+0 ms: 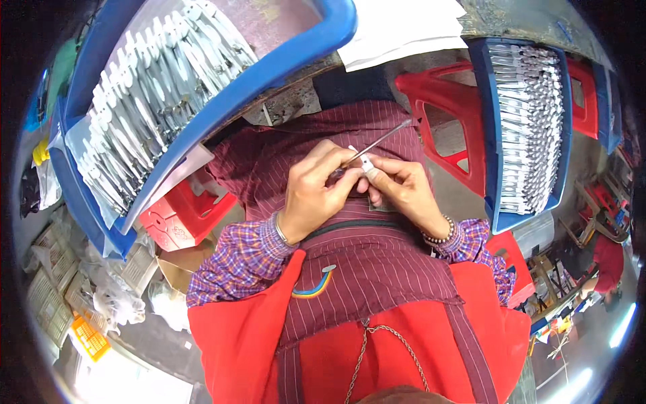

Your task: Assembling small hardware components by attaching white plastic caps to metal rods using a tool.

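Maroon pinstriped cloth: one apron (363, 269), worn by the person over red clothing; landmark for all places below.

Blue plastic: one tray (229, 104), large, tilted in view, beyond the apron to its left; filled with a dense row of long, slim white and silvery pieces (168, 81).

Blue plastic: a second tray (491, 135), beyond the apron to its right; packed with similar slim pieces (528, 128) in close order.

Red plastic: one stool (457, 101), between the apron and the second tray.

White: one sheet (404, 30), beyond the apron's far edge, lying on the bench (531, 17).

Red: one patterned box (167, 225), left of the apron.

Hands, two, above the apron's lap, close together, sleeves in purple plaid. Left hand (316, 188): grip closed around the slim metal rod. Right hand (407, 192): grip pinched on the small white piece; beaded bracelet (441, 232) at the wrist.

Metal: one slim metal rod (387, 138), above the apron's lap, slanting away to the right, far end free.

White: one small white piece (367, 165), above the apron's lap, just beside the rod; whether they touch cannot be told.
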The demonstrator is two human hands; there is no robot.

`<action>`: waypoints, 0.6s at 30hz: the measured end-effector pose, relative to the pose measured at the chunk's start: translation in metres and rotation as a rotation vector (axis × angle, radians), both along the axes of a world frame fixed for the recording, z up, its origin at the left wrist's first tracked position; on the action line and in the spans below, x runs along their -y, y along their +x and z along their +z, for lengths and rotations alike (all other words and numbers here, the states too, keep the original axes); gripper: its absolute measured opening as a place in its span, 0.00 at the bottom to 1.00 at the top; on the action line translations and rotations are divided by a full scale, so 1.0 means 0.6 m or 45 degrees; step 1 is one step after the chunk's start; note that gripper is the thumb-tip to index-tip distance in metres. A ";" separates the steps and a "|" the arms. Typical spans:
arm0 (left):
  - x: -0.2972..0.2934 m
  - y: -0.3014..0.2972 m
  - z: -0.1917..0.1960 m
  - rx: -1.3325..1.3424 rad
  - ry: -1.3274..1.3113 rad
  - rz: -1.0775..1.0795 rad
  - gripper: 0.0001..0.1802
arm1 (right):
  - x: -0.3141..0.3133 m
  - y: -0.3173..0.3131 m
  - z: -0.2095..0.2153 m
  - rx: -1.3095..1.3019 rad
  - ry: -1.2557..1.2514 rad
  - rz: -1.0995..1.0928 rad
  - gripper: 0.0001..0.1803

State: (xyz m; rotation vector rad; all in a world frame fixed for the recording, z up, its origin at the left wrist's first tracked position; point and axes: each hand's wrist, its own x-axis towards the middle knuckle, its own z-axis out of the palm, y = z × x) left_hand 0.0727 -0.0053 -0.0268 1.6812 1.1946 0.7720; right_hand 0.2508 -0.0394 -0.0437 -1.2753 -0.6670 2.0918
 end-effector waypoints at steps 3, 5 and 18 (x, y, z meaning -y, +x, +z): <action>0.013 -0.006 -0.003 0.022 0.061 0.042 0.09 | 0.002 -0.005 0.010 0.024 0.043 0.013 0.17; 0.021 -0.012 0.003 0.020 0.106 0.061 0.10 | 0.005 -0.009 0.018 0.039 0.047 0.027 0.16; 0.030 -0.030 -0.003 -0.261 0.325 -0.065 0.11 | -0.001 -0.021 0.033 0.048 0.038 0.130 0.11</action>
